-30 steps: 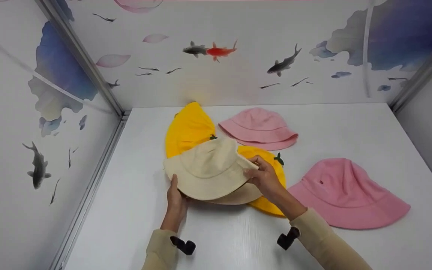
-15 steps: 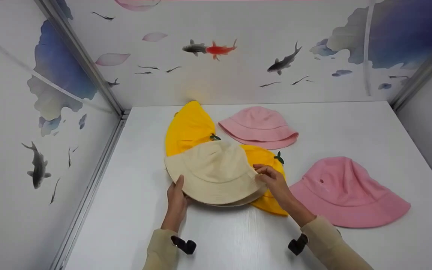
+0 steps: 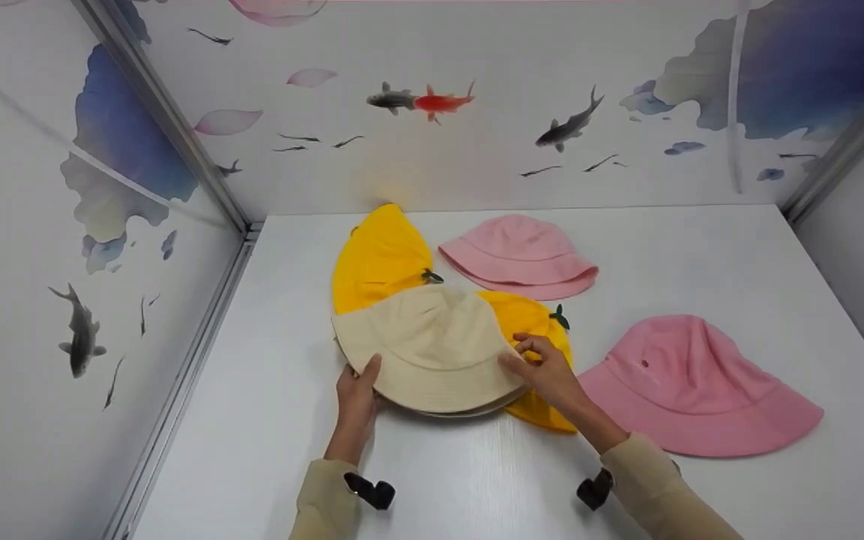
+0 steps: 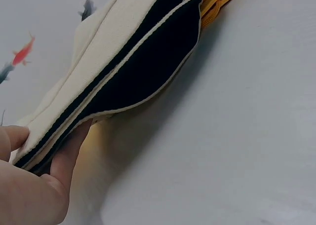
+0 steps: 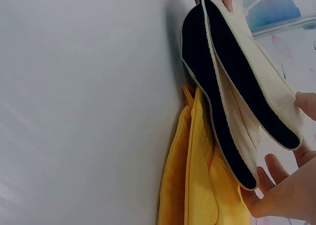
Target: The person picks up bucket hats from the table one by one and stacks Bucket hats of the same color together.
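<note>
Two cream bucket hats with dark lining are stacked one on the other. The upper bucket hat [image 3: 432, 337] covers nearly all of the lower bucket hat [image 5: 197, 42], whose brim shows below it in the right wrist view. My left hand [image 3: 357, 397] grips both brims at their left side, thumb on top and fingers underneath. At the right side my right hand [image 3: 552, 375] pinches the upper brim between thumb and forefinger. Its other fingers lie by the lower hat's edge. In the wrist views the two brims stand slightly apart away from my left hand.
A yellow hat [image 3: 379, 259] with a green leaf lies behind the cream pair. Another yellow hat [image 3: 544, 409] is partly covered by them. One pink hat [image 3: 518, 251] lies at the back, and a deeper pink hat [image 3: 702, 382] at the right. Printed walls [image 3: 477, 165] enclose the white table.
The upper cream hat has come down and forward over the lower one, so their brims now nearly line up. My right hand has shifted rightward along with the brim; my left hand stays at its side.
</note>
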`<state>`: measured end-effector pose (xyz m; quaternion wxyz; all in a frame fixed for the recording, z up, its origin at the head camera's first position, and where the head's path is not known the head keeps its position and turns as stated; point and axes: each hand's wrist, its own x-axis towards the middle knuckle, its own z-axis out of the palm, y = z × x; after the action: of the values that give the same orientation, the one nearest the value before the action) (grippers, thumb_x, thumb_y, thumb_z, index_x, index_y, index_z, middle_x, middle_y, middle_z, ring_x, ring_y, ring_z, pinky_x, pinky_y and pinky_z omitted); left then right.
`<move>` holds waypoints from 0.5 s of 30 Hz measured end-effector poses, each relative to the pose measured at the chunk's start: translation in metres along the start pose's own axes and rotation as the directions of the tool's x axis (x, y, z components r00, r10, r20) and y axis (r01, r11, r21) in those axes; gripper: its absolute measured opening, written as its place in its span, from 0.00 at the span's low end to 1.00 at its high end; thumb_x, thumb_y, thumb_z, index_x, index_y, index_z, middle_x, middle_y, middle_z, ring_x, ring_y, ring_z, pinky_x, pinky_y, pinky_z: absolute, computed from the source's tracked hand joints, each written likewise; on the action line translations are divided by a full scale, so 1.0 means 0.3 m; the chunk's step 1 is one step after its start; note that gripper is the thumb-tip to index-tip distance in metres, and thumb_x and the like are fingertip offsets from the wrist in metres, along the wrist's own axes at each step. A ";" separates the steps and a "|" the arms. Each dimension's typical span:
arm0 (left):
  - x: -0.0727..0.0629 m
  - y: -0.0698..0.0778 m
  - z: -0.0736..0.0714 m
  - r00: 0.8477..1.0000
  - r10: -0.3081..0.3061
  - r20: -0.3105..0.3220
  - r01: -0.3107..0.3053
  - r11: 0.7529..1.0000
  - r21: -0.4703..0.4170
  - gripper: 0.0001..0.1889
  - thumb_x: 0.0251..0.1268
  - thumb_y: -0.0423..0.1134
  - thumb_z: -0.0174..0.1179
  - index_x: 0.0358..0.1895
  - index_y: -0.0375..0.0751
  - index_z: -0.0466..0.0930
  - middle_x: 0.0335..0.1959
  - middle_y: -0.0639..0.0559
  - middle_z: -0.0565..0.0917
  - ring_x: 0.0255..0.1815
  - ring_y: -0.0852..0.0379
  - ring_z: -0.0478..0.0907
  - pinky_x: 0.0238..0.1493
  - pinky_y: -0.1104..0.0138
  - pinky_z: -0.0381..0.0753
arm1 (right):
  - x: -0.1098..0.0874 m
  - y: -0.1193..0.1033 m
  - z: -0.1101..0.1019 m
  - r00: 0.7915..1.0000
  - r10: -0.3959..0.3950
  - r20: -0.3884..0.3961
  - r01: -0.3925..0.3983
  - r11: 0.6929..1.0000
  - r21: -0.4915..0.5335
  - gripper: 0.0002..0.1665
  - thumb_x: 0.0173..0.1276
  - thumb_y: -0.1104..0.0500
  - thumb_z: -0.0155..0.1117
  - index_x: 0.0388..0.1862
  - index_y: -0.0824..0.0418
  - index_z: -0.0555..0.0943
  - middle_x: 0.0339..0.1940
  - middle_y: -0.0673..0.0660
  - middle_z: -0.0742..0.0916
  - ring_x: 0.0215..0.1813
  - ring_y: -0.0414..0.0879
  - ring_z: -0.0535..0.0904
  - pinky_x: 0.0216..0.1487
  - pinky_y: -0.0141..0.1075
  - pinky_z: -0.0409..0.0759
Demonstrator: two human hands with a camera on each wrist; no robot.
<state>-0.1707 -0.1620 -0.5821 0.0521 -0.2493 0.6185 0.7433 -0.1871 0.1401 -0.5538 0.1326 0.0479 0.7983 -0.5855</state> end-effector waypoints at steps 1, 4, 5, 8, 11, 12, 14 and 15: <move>0.000 0.001 0.000 1.000 -0.002 -0.002 0.002 1.000 0.003 0.32 0.75 0.52 0.55 0.74 0.43 0.60 0.63 0.45 0.79 0.50 0.62 0.82 0.46 0.70 0.81 | 0.003 0.002 0.000 1.000 0.008 -0.001 -0.008 1.000 -0.003 0.21 0.67 0.46 0.70 0.45 0.59 0.75 0.75 0.57 0.71 0.78 0.58 0.61 0.77 0.51 0.65; -0.003 0.002 0.000 1.000 0.001 -0.001 -0.001 1.000 0.006 0.34 0.74 0.51 0.56 0.76 0.42 0.57 0.65 0.44 0.78 0.51 0.62 0.81 0.48 0.70 0.80 | 0.013 0.011 0.002 0.999 0.035 0.000 -0.035 0.999 -0.003 0.20 0.66 0.49 0.71 0.46 0.60 0.75 0.74 0.58 0.73 0.78 0.57 0.62 0.77 0.49 0.66; -0.003 0.001 0.000 1.000 0.004 0.001 -0.004 1.000 0.002 0.34 0.74 0.50 0.57 0.76 0.42 0.57 0.65 0.44 0.78 0.51 0.62 0.81 0.48 0.70 0.81 | 0.016 0.013 0.003 0.999 0.044 0.000 -0.044 0.999 0.001 0.20 0.66 0.49 0.71 0.46 0.60 0.75 0.74 0.58 0.73 0.77 0.57 0.63 0.76 0.49 0.66; -0.007 -0.003 0.001 1.000 0.013 0.009 -0.013 1.000 -0.009 0.34 0.73 0.47 0.59 0.76 0.42 0.56 0.64 0.44 0.78 0.50 0.62 0.82 0.47 0.69 0.81 | 0.022 0.021 0.004 0.997 0.074 0.001 -0.074 0.997 0.009 0.20 0.67 0.49 0.71 0.47 0.60 0.75 0.74 0.59 0.74 0.75 0.57 0.66 0.75 0.49 0.68; -0.006 -0.008 -0.001 0.999 0.031 0.018 -0.031 0.999 -0.018 0.33 0.73 0.44 0.59 0.75 0.42 0.57 0.62 0.44 0.79 0.48 0.62 0.82 0.46 0.70 0.82 | 0.030 0.020 0.006 0.996 0.085 0.006 -0.086 0.996 0.009 0.23 0.67 0.50 0.70 0.53 0.59 0.73 0.73 0.59 0.73 0.72 0.57 0.69 0.73 0.49 0.71; -0.006 -0.008 -0.002 0.999 0.041 0.018 -0.041 0.999 -0.014 0.33 0.73 0.44 0.60 0.75 0.41 0.58 0.61 0.44 0.79 0.48 0.62 0.82 0.46 0.70 0.81 | 0.034 0.018 0.008 0.996 0.084 0.008 -0.084 0.996 0.001 0.25 0.67 0.50 0.70 0.56 0.59 0.72 0.73 0.59 0.73 0.71 0.57 0.70 0.73 0.49 0.72; -0.005 -0.011 -0.003 0.998 0.054 0.014 -0.054 0.999 -0.006 0.33 0.72 0.43 0.60 0.75 0.41 0.59 0.60 0.44 0.80 0.47 0.62 0.82 0.45 0.70 0.81 | 0.040 0.015 0.011 0.997 0.070 0.014 -0.069 0.997 -0.014 0.29 0.68 0.51 0.70 0.62 0.58 0.70 0.72 0.59 0.73 0.70 0.56 0.70 0.72 0.49 0.72; -0.005 -0.012 -0.004 0.998 0.058 0.013 -0.058 0.998 -0.001 0.32 0.72 0.43 0.60 0.75 0.42 0.59 0.60 0.43 0.80 0.47 0.61 0.82 0.46 0.70 0.81 | 0.041 0.013 0.011 0.998 0.064 0.019 -0.063 0.998 -0.022 0.31 0.68 0.51 0.69 0.65 0.58 0.69 0.71 0.59 0.73 0.70 0.56 0.70 0.72 0.49 0.72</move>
<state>-0.1678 -0.1619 -0.5847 0.0342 -0.2263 0.6249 0.7464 -0.1973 0.1372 -0.5617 0.1595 0.0661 0.8012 -0.5729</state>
